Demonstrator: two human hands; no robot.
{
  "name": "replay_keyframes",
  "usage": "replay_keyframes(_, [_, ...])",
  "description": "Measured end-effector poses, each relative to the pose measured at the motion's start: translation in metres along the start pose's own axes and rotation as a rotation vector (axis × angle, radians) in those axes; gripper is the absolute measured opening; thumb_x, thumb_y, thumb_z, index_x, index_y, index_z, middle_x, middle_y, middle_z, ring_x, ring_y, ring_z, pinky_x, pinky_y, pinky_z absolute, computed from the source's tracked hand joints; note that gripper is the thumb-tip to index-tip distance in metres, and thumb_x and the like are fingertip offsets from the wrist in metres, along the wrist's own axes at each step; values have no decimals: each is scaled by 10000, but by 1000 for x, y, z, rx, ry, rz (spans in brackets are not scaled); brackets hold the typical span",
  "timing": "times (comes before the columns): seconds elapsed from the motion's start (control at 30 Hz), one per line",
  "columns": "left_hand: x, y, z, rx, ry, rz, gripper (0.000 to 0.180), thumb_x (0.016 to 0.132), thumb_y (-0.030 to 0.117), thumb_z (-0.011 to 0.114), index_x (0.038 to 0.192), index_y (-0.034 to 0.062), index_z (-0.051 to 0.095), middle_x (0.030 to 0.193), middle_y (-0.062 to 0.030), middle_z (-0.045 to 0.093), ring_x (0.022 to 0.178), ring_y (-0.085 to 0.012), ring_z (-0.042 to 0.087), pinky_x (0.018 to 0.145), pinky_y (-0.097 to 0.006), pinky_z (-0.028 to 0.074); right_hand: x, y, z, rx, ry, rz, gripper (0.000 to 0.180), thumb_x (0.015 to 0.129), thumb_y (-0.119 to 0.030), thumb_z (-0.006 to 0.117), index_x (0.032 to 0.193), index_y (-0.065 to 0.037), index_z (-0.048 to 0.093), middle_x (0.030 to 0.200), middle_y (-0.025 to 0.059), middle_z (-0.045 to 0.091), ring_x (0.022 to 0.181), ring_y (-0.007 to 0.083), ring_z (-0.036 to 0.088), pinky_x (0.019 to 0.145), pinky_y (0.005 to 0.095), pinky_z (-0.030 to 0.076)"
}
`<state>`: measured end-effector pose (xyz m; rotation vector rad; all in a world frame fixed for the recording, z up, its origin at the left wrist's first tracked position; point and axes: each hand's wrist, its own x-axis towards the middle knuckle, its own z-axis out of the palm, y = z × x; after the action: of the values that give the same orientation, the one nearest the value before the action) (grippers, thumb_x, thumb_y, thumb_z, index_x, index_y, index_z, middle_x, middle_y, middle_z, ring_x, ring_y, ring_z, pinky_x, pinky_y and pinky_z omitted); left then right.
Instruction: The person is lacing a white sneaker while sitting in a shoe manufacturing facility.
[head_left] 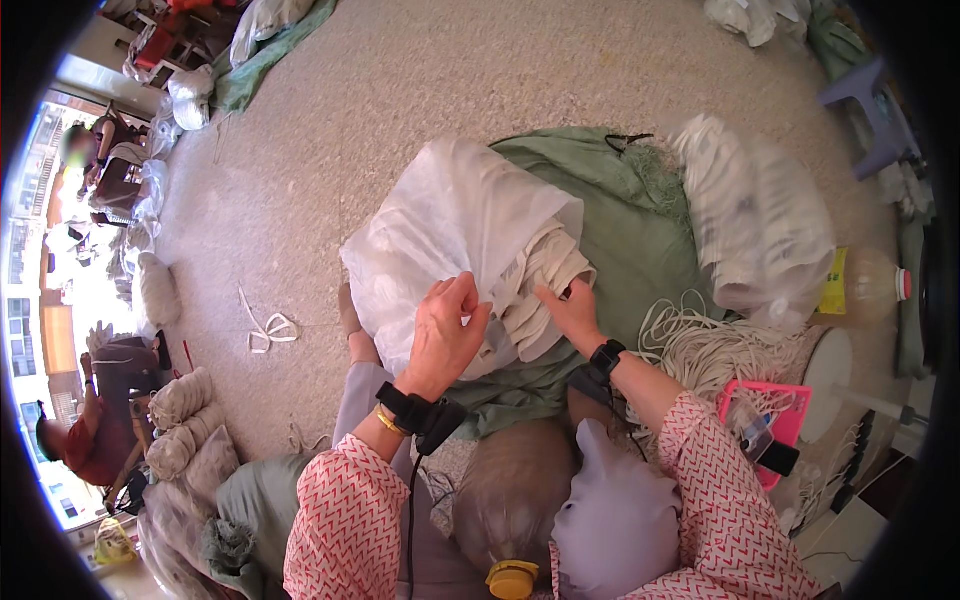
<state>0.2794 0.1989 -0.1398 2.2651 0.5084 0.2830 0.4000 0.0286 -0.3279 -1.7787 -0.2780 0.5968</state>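
With the left hand (445,335) pinching the clear plastic bag (450,230) mouth shut-fingered and the right hand (572,312) lying open-fingered on the cream strap bundle (535,285) inside, best hold the film taut over the far green cloth (640,230).

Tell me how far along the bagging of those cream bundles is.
Done: one filled clear bag lies on the green cloth to the right. In hand: the left hand grips the edge of the translucent white bag, and the right hand presses on the cream bundle showing at its mouth. Left: the bag is not closed, and loose cream cord lies beside it.
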Motion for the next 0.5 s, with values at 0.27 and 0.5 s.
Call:
replay_keyframes(0.27, [-32, 16, 25, -77, -329, 36, 230, 855, 96, 735, 878, 11, 522, 781, -142, 581, 809, -345, 623, 709, -439, 489, -13, -12, -37, -260, -75, 106, 546, 818, -479, 814, 935, 43, 709, 878, 207, 734, 777, 349, 703, 712, 426, 543])
replay_keyframes(0.5, [-69, -34, 42, 50, -315, -76, 279, 885, 132, 711, 1023, 2, 507, 954, -222, 600, 950, -450, 597, 828, -502, 477, -41, -96, -40, -420, -482, 77, 435, 863, -400, 791, 956, 21, 734, 805, 162, 727, 612, 265, 665, 650, 384, 532])
